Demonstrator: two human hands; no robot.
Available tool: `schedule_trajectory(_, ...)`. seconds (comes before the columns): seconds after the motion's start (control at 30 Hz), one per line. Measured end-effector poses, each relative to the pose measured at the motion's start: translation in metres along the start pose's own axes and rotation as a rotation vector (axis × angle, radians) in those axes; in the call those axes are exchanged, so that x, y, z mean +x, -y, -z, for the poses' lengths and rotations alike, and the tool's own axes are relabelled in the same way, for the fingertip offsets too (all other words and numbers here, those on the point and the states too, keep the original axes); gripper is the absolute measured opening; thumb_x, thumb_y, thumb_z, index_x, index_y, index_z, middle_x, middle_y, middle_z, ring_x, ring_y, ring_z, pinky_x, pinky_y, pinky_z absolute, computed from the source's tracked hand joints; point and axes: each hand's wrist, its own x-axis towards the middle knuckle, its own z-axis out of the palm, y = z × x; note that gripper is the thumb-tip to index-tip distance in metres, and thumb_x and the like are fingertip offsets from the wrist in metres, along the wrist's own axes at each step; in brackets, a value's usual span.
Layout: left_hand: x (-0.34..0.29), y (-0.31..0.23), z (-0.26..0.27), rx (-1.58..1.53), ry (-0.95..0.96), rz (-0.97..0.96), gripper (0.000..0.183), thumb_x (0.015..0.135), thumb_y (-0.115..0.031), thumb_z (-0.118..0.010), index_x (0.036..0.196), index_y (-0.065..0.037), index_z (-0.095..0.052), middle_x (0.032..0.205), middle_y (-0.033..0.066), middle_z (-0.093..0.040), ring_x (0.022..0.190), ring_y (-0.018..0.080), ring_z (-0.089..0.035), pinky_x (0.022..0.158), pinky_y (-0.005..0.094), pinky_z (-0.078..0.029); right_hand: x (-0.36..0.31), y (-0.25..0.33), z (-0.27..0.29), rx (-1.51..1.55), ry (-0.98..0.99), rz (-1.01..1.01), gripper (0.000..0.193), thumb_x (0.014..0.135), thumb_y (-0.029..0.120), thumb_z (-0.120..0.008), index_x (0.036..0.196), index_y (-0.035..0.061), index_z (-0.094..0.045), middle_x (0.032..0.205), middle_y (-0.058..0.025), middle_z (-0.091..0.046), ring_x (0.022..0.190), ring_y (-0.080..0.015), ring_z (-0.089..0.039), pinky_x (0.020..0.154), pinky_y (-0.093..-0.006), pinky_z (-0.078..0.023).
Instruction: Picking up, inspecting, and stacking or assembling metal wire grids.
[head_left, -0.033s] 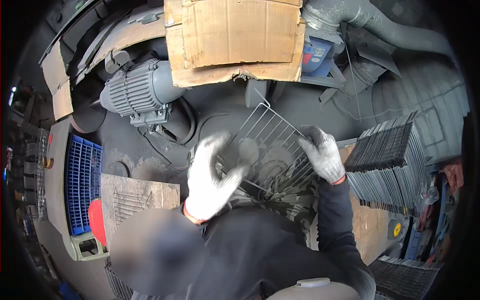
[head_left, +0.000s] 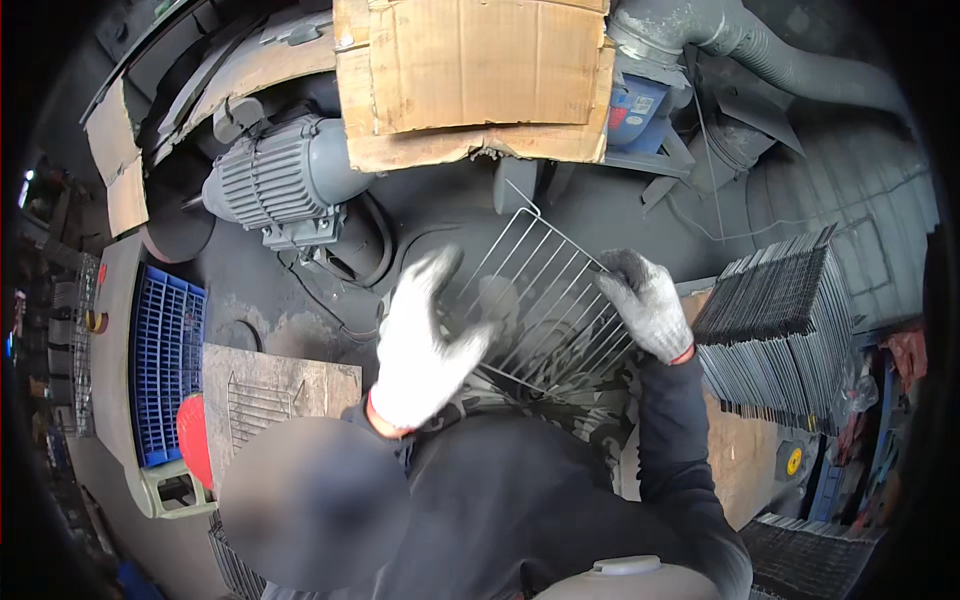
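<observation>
A bare metal wire rack [head_left: 548,290], a frame with parallel bars, is held tilted above my lap. My right hand [head_left: 648,305], in a grey-white work glove with a red cuff, grips its right edge, thumb on the near face. My left hand [head_left: 420,340], gloved alike, is beside the rack's left side with thumb and fingers apart; its fingers are slightly blurred, and it holds nothing I can see. Close to my right hand stands a tall stack of similar wire racks [head_left: 765,320].
A grey electric motor [head_left: 270,175] stands ahead to the left, under cardboard [head_left: 485,70]. On a board [head_left: 335,385] at left lies another wire rack [head_left: 262,410], near a blue plastic grate [head_left: 168,365]. A ribbed duct hose [head_left: 800,75] runs at far right. More racks [head_left: 810,555] lie lower right.
The fingers of my left hand have moved slightly and look less smeared. My right hand and the wire rack stay almost where they were.
</observation>
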Motion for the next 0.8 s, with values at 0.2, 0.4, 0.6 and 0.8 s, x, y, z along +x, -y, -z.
schedule_trajectory(0.2, -0.003, 0.051, -0.017, -0.889, 0.67, 0.688, 0.055, 0.102, -0.022, -0.075, 0.147, 0.004, -0.056, 0.118, 0.0179, -0.076, 0.105, 0.0249, -0.078, 0.09, 0.0341, -0.062, 0.02, 0.014, 0.0, -0.24, 0.113, 0.067, 0.039, 0.091, 0.011, -0.084, 0.126, -0.0012, -0.072, 0.113, -0.0194, -0.08, 0.098, -0.0299, -0.08, 0.085, -0.0396, -0.062)
schedule_trajectory(0.4, -0.017, 0.066, -0.025, -1.249, 0.38, 0.966, 0.036, 0.107, -0.014, -0.066, 0.139, 0.001, -0.06, 0.111, 0.0159, -0.077, 0.089, 0.0256, -0.079, 0.069, 0.0385, -0.068, 0.023, -0.056, -0.025, 0.004, -0.547, 0.053, 0.059, 0.093, 0.009, -0.084, 0.145, -0.0044, -0.058, 0.137, -0.0166, -0.07, 0.123, -0.024, -0.07, 0.105, -0.0371, -0.056)
schedule_trajectory(0.6, -0.008, 0.081, -0.028, -1.226, 0.284, 1.091, 0.032, 0.106, -0.017, -0.068, 0.134, -0.002, -0.062, 0.11, 0.0162, -0.077, 0.086, 0.0267, -0.08, 0.066, 0.0385, -0.068, -0.007, -0.095, -0.056, 0.699, -0.177, -0.53, 0.044, 0.104, 0.022, -0.073, 0.139, -0.0039, -0.064, 0.117, -0.0096, -0.074, 0.1, -0.0153, -0.067, 0.09, -0.0313, -0.056)
schedule_trajectory(0.8, 0.002, 0.105, -0.026, -1.308, 0.287, 1.115, 0.034, 0.105, -0.021, -0.069, 0.132, 0.0, -0.064, 0.115, 0.0192, -0.077, 0.093, 0.0319, -0.08, 0.074, 0.0446, -0.068, 0.006, -0.184, -0.065, -0.012, 0.126, 0.001, 0.027, 0.101, 0.011, -0.062, 0.122, 0.0013, -0.076, 0.107, -0.0118, -0.079, 0.098, -0.0242, -0.076, 0.091, -0.038, -0.059)
